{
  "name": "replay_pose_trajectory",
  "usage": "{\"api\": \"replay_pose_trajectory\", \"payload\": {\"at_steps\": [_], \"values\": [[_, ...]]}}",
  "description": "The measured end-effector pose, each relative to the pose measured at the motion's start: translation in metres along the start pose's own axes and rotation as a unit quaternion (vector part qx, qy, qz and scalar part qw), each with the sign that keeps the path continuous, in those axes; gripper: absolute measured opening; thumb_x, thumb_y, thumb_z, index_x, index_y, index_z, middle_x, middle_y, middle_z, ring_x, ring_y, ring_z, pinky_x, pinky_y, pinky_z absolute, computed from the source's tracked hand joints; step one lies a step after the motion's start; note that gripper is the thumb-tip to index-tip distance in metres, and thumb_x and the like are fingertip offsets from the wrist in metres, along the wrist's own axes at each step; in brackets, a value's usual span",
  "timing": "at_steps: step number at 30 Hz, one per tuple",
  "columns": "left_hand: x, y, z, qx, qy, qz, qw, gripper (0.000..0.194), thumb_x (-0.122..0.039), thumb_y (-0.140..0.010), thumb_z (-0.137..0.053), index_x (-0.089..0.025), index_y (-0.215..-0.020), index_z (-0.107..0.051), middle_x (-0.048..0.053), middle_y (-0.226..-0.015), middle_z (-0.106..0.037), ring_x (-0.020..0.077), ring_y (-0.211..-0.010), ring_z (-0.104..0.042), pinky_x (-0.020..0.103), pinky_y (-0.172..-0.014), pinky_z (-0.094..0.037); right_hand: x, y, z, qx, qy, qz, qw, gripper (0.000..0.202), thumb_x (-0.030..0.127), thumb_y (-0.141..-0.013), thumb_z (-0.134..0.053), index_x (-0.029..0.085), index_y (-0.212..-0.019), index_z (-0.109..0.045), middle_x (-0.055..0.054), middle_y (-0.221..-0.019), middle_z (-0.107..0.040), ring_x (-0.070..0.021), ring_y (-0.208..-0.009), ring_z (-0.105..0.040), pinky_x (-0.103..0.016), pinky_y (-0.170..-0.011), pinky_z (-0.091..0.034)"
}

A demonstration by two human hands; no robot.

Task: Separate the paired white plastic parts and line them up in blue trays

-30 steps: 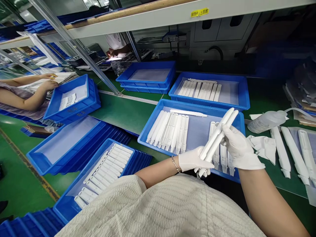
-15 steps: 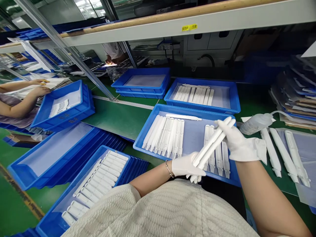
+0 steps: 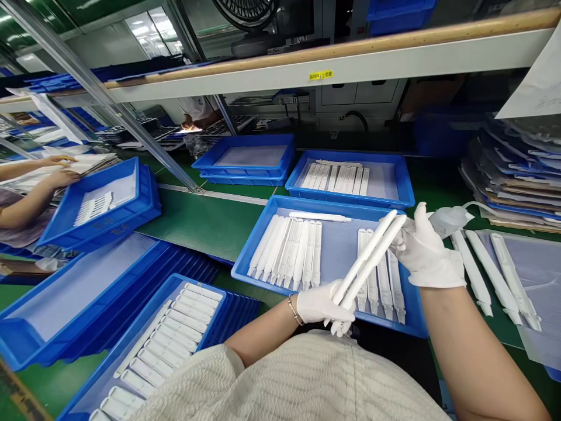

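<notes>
My left hand (image 3: 326, 304), in a white glove, is closed round the lower ends of two long, slim white plastic parts (image 3: 367, 260). They lie side by side and slant up to the right. My right hand (image 3: 427, 248), also gloved, is at their upper ends with its thumb raised away and its fingers partly curled; whether the fingertips touch the parts is unclear. Below is a blue tray (image 3: 239, 270) with a row of similar white parts (image 3: 289, 248) on the left, one lying crosswise (image 3: 319, 217) above them, and several more (image 3: 385, 286) on the right, partly covered by the held pair.
Right of the tray lie white parts (image 3: 493, 275) and a clear squeeze bottle (image 3: 449, 219). Stacked folders (image 3: 517, 175) stand behind. More blue trays (image 3: 349, 156) surround the bench, including a filled one (image 3: 218, 298) at lower left. A co-worker's arms (image 3: 33, 196) are far left.
My right hand has loosened from the upper ends of the two parts and lifted its thumb. My left hand keeps hold of them. The view has shifted slightly.
</notes>
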State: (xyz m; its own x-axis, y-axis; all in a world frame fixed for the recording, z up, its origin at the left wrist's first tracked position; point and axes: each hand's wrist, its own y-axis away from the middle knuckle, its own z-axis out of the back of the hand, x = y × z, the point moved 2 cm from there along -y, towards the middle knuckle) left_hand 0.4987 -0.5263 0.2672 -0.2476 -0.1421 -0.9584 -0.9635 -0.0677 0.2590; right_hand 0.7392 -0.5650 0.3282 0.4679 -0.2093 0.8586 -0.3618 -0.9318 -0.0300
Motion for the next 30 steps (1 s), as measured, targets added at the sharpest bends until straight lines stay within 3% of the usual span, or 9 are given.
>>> {"api": "replay_pose_trajectory", "payload": {"at_steps": [5, 9, 12, 18, 22, 24, 27, 29, 30], "values": [[0.001, 0.001, 0.001, -0.010, 0.001, 0.006, 1.000, 0.042, -0.039, -0.076, -0.083, -0.014, -0.099, -0.059, -0.003, -0.061, -0.064, 0.0087, -0.044, -0.058, 0.016, -0.038, -0.037, -0.002, 0.007, 0.002, -0.012, -0.035, -0.015, 0.999, 0.063, 0.088, -0.076, -0.059, 0.025, -0.068, -0.059, -0.003, -0.057, -0.046, -0.0171, -0.050, -0.044, -0.035, -0.046, -0.046], [0.000, 0.002, 0.001, -0.018, -0.002, 0.010, 1.000, 0.043, -0.040, -0.075, -0.084, -0.014, -0.099, -0.058, -0.004, -0.060, -0.063, 0.0090, -0.045, -0.060, 0.015, -0.039, -0.038, 0.001, 0.014, -0.002, -0.008, -0.019, 0.036, 0.999, 0.060, 0.084, -0.071, -0.069, 0.025, -0.081, -0.065, -0.001, -0.069, -0.047, -0.0148, -0.054, -0.043, -0.030, -0.046, -0.047], [-0.003, 0.002, -0.001, -0.023, -0.005, 0.013, 1.000, 0.042, -0.039, -0.074, -0.085, -0.015, -0.095, -0.058, -0.004, -0.060, -0.063, 0.0090, -0.045, -0.060, 0.015, -0.039, -0.037, 0.003, 0.017, -0.004, -0.011, -0.015, 0.060, 0.998, 0.058, 0.077, -0.065, -0.081, 0.023, -0.079, -0.063, 0.001, -0.071, -0.046, -0.0108, -0.054, -0.041, -0.025, -0.044, -0.046], [-0.007, -0.001, -0.005, -0.013, -0.042, 0.008, 0.999, 0.035, -0.039, -0.082, -0.079, -0.014, -0.073, -0.056, 0.002, -0.058, -0.065, 0.0092, -0.044, -0.059, 0.016, -0.037, -0.042, -0.010, 0.019, -0.001, 0.023, 0.054, 0.025, 0.998, 0.055, 0.068, -0.066, -0.086, 0.021, -0.089, -0.068, 0.002, -0.066, -0.052, -0.0074, -0.048, -0.039, -0.019, -0.037, -0.032], [-0.005, -0.002, -0.005, -0.019, -0.023, -0.003, 1.000, 0.035, -0.039, -0.080, -0.082, -0.014, -0.078, -0.057, 0.000, -0.060, -0.064, 0.0098, -0.045, -0.060, 0.016, -0.036, -0.042, -0.017, 0.025, -0.009, 0.028, 0.112, 0.011, 0.993, 0.053, 0.054, -0.068, -0.091, 0.020, -0.101, -0.068, 0.000, -0.073, -0.059, -0.0099, -0.055, -0.046, -0.021, -0.045, -0.041], [-0.004, -0.001, -0.004, -0.018, -0.003, -0.001, 1.000, 0.037, -0.038, -0.077, -0.084, -0.014, -0.083, -0.056, -0.001, -0.062, -0.064, 0.0092, -0.045, -0.060, 0.015, -0.035, -0.041, -0.016, 0.028, -0.014, 0.003, 0.135, 0.032, 0.990, 0.061, 0.047, -0.069, -0.091, 0.023, -0.118, -0.064, -0.001, -0.084, -0.064, -0.0144, -0.063, -0.056, -0.024, -0.050, -0.047], [-0.002, 0.001, -0.003, -0.015, 0.006, 0.012, 1.000, 0.038, -0.035, -0.074, -0.085, -0.015, -0.085, -0.055, -0.002, -0.062, -0.064, 0.0077, -0.043, -0.058, 0.014, -0.035, -0.039, -0.009, 0.032, -0.017, -0.083, 0.175, 0.111, 0.975, 0.090, 0.036, -0.065, -0.094, 0.029, -0.144, -0.050, -0.005, -0.104, -0.067, -0.0222, -0.079, -0.066, -0.029, -0.059, -0.054], [-0.003, 0.002, -0.002, -0.016, 0.002, 0.015, 1.000, 0.037, -0.035, -0.074, -0.085, -0.015, -0.084, -0.055, -0.002, -0.062, -0.064, 0.0076, -0.043, -0.058, 0.014, -0.036, -0.039, -0.003, 0.035, -0.017, -0.122, 0.201, 0.155, 0.960, 0.095, 0.032, -0.062, -0.096, 0.029, -0.146, -0.050, -0.006, -0.106, -0.067, -0.0251, -0.084, -0.067, -0.031, -0.062, -0.056], [-0.003, 0.002, -0.002, -0.015, -0.001, 0.017, 1.000, 0.038, -0.036, -0.074, -0.085, -0.015, -0.083, -0.056, -0.002, -0.062, -0.065, 0.0078, -0.043, -0.058, 0.014, -0.036, -0.039, -0.001, 0.037, -0.017, -0.133, 0.215, 0.171, 0.952, 0.087, 0.033, -0.064, -0.095, 0.029, -0.141, -0.055, -0.006, -0.104, -0.068, -0.0254, -0.085, -0.067, -0.031, -0.064, -0.055]]}}
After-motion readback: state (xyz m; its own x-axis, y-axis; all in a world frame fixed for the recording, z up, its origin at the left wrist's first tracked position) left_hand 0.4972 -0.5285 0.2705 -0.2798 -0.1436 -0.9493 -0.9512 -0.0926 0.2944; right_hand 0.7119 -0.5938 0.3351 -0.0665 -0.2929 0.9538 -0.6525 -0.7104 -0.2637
